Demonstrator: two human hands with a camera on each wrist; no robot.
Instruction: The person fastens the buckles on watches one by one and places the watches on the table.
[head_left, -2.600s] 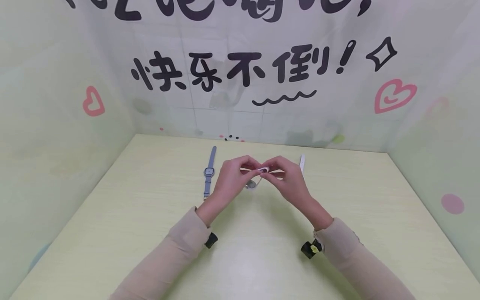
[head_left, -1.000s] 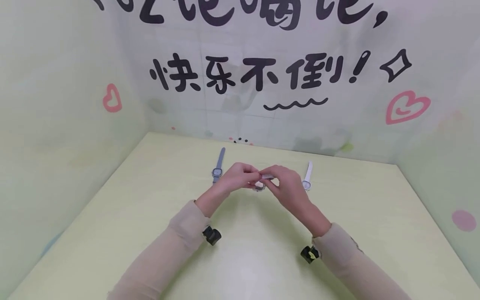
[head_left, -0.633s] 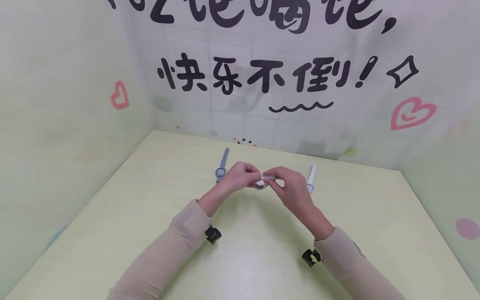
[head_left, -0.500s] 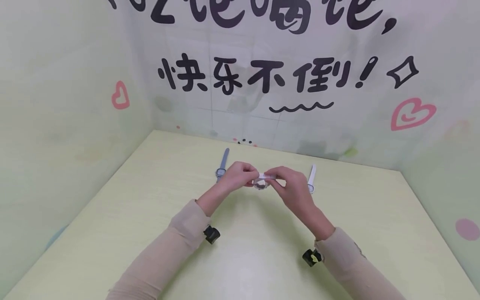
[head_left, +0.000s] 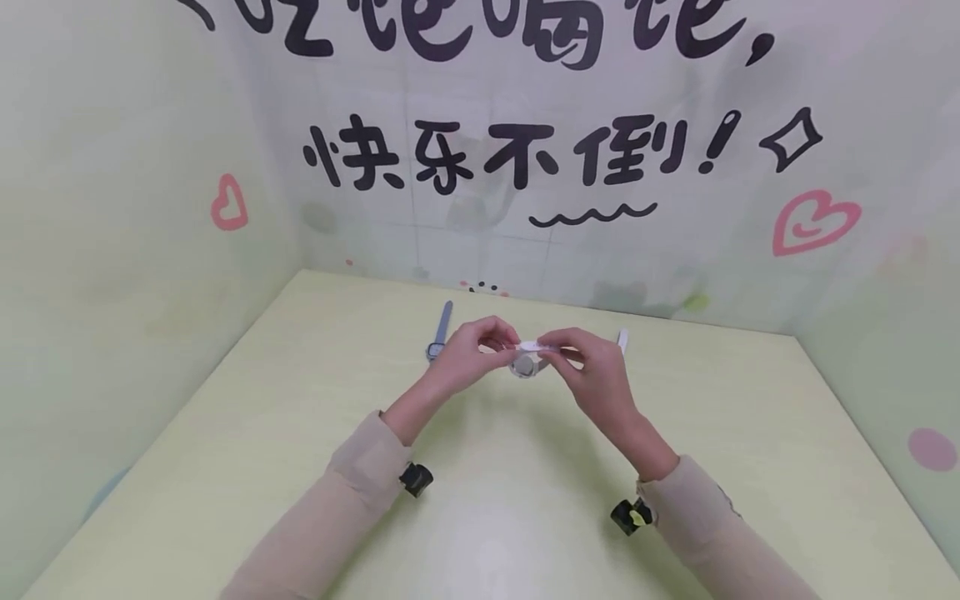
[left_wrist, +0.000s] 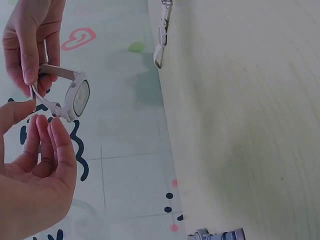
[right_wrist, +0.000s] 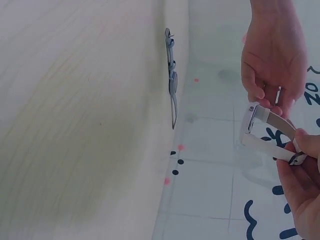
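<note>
A white-strapped wristwatch [head_left: 525, 365] is held up between both hands, its strap bent round into a loop. My right hand [head_left: 600, 375] pinches the strap near its buckle, as the right wrist view shows at the fingers [right_wrist: 300, 172]. My left hand [head_left: 468, 358] has its thumb and fingertips at the strap; in the left wrist view the fingers [left_wrist: 64, 150] are bent just under the loop. The round case [left_wrist: 80, 99] hangs on the side of the loop away from the right hand's grip. Part of the strap is hidden by the fingertips.
A blue wristwatch [head_left: 444, 323] lies on the pale table [head_left: 495, 500] behind the left hand. Another white wristwatch [left_wrist: 163, 35] lies to the right, mostly behind the right hand in the head view. A printed cloth wall [head_left: 480, 233] borders the table at the back.
Both hands have moved slightly apart, and the left thumb and forefinger are spread wider. The held watch has turned, showing its grey case below the strap. The head view has shifted a little.
</note>
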